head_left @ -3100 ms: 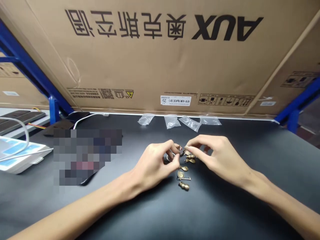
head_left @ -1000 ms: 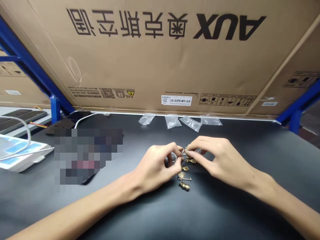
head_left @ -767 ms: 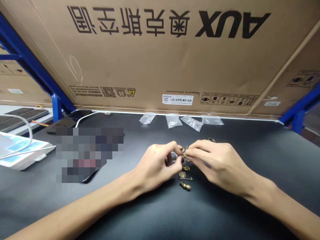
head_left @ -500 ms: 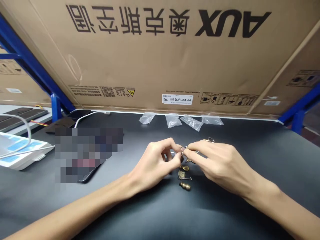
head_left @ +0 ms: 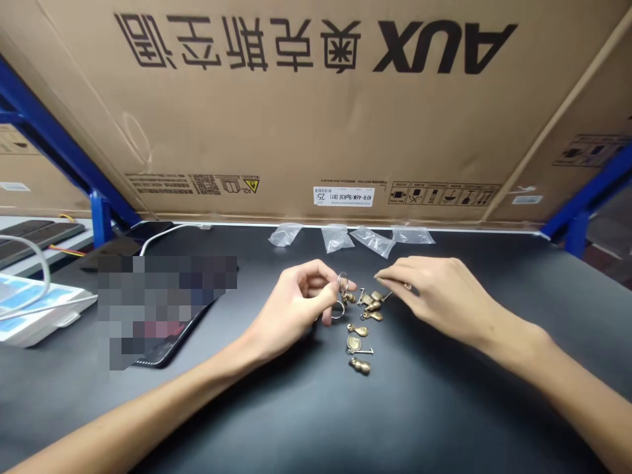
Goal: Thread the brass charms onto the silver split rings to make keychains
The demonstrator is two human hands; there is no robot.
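Note:
My left hand (head_left: 296, 299) pinches a metal key ring (head_left: 342, 283) between thumb and forefinger. A small bronze gourd charm (head_left: 349, 298) hangs at that ring. Lower, a second key ring (head_left: 338, 310) shows by the curled fingers. My right hand (head_left: 439, 289) is closed at the fingertips, just right of a small pile of bronze charms (head_left: 374, 305); whatever it holds is too small to make out. Nearer me on the table lie a spoon-shaped charm (head_left: 358, 330), a flat plate charm (head_left: 354, 343) with a thin rod charm (head_left: 364, 351), and another gourd charm (head_left: 360, 367).
Several clear plastic bags (head_left: 338, 238) lie along the back of the black table (head_left: 316, 421). Behind stands a large cardboard box (head_left: 276, 125). On the left are a dark device (head_left: 172, 345), partly blurred out, a white cable (head_left: 172, 229) and a white-blue box (head_left: 39, 309).
My hands have moved apart. My left hand has shifted left with the key ring and gourd charm, and my right hand has drawn back, uncovering the pile of charms.

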